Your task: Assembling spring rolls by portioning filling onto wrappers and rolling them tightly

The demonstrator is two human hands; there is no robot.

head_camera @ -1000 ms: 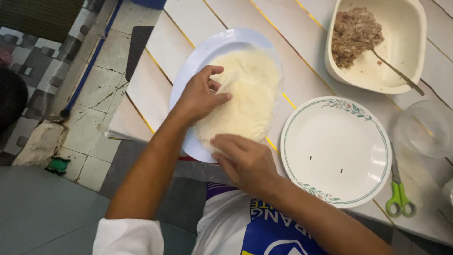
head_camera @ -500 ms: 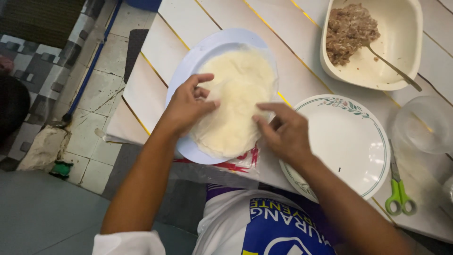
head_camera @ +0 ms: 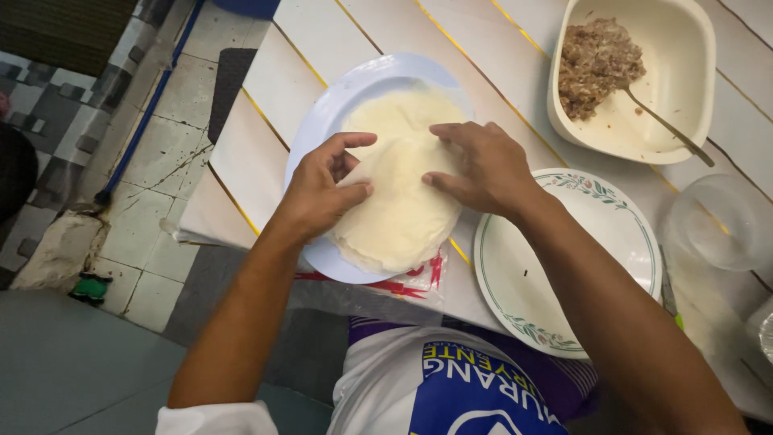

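A: Any packaging?
B: One clear plastic bag point(head_camera: 386, 283) with red print, at six o'clock under the oval plate point(head_camera: 338, 105).
A: And the hands?
B: The left hand point(head_camera: 318, 189) pinches a wrapper edge; the right hand point(head_camera: 483, 165) lies spread on the stack of wrappers point(head_camera: 403, 209).
A: Count?
B: Two plates, the round plate point(head_camera: 596, 242) at three o'clock; one bowl point(head_camera: 684, 48) of mince at one o'clock. White slatted table point(head_camera: 322, 32), tiled floor point(head_camera: 161, 145).

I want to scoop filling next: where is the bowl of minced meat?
In the head view, the cream bowl of minced meat sits at the table's upper right, beyond the floral-rimmed plate, a spoon resting in it.
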